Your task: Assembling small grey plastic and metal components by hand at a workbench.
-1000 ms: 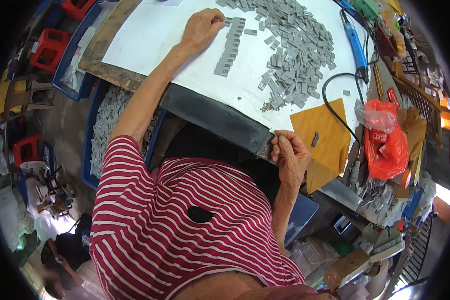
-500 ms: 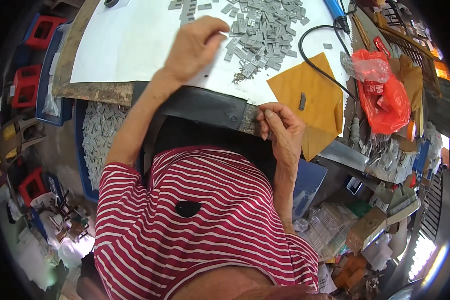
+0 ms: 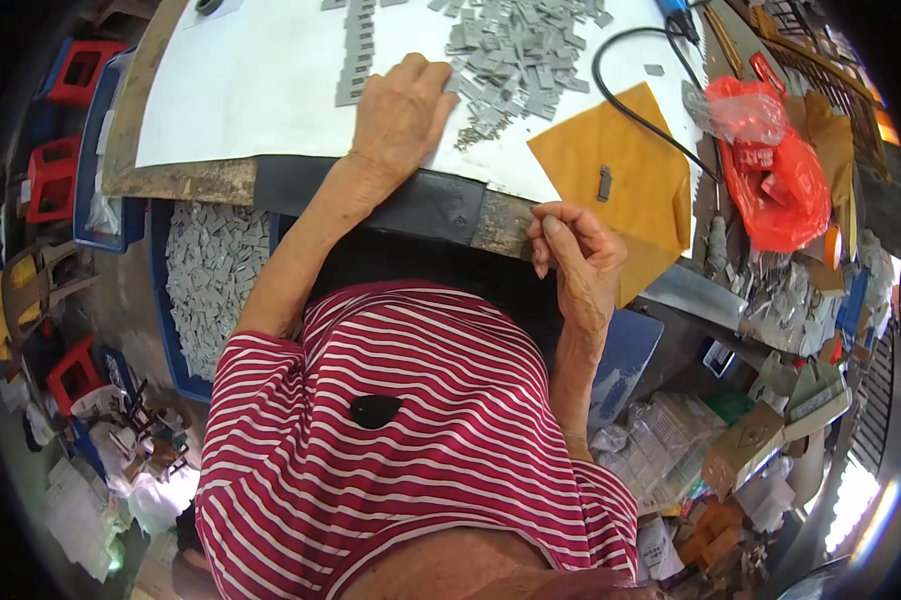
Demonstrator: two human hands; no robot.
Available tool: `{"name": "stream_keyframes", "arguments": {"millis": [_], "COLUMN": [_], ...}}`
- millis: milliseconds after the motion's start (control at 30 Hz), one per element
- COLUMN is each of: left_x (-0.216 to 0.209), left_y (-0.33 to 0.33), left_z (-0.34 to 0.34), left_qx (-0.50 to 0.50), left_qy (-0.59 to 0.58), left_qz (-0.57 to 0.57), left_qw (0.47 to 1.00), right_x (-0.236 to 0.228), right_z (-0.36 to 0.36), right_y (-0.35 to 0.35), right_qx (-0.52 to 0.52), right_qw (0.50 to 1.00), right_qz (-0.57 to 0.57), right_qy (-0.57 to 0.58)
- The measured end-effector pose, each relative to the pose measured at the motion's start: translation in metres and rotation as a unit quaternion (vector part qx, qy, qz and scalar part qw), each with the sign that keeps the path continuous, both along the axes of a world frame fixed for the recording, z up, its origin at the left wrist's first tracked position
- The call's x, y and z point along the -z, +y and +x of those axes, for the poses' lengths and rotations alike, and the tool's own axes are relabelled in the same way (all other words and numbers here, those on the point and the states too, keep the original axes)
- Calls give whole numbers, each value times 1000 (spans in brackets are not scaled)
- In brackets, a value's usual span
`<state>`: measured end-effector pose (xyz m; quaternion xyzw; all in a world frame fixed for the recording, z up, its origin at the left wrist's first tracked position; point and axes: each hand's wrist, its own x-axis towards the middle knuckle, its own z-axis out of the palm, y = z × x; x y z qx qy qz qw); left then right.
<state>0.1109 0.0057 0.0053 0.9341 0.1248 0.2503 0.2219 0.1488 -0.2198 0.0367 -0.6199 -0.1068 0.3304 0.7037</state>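
Note:
My left hand (image 3: 400, 118) rests palm down on white paper (image 3: 250, 90), against the right side of a row of flat grey pieces with dark notches (image 3: 356, 60). Its thumb stands apart; the bent fingertips are hidden, but no held piece shows. My right hand (image 3: 582, 258) is at the table's front edge, thumb and fingers drawn together; anything between them is too small to make out. A heap of loose grey pieces (image 3: 520, 60) lies to the right of my left hand, with tiny metal bits (image 3: 478, 133) at its near end.
Right of the heap, a brown paper sheet (image 3: 630, 150) carries one grey piece (image 3: 604, 183). A blue tool (image 3: 676, 18) trails a black cable (image 3: 610, 92). Beyond lies a red plastic bag (image 3: 770, 190). A blue bin (image 3: 165, 300) full of grey pieces stands below the table's left part.
My left hand has come down from above the heap's left side to beside the row, its thumb now spread. My right hand has shifted slightly right, still pinched. The view has tilted a little.

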Motion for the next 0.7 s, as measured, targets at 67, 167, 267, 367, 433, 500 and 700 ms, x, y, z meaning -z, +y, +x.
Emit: {"name": "stream_keyframes", "arguments": {"millis": [67, 167, 267, 367, 433, 500, 700], "left_x": [0, 0, 0, -3, -6, -7, -15], "left_y": [2, 4, 4, 0, -1, -3, -10], "left_z": [-1, -2, 0, 1, 0, -4, -13], "left_qx": [7, 7, 11, 29, 36, 40, 35], "left_qy": [-9, -15, -20, -5, -3, 0, -43], "left_qz": [8, -58, -116, -180, -192, -204, -235], "left_qw": [1000, 998, 993, 983, 981, 978, 970], "right_x": [-5, -11, -10, -7, 3, 7, 21], "right_z": [3, 13, 31, 51, 61, 68, 83], "right_y": [-4, -11, -22, -30, -33, -29, -19], "right_qx": [13, 44, 103, 127, 109, 65, 5], "right_qw": [1000, 995, 982, 959, 937, 888, 815], "right_qz": [-12, -47, -86, -166, -205, -251, -260], "right_qy": [-11, -78, -132, -192, -260, -379, -518]}}
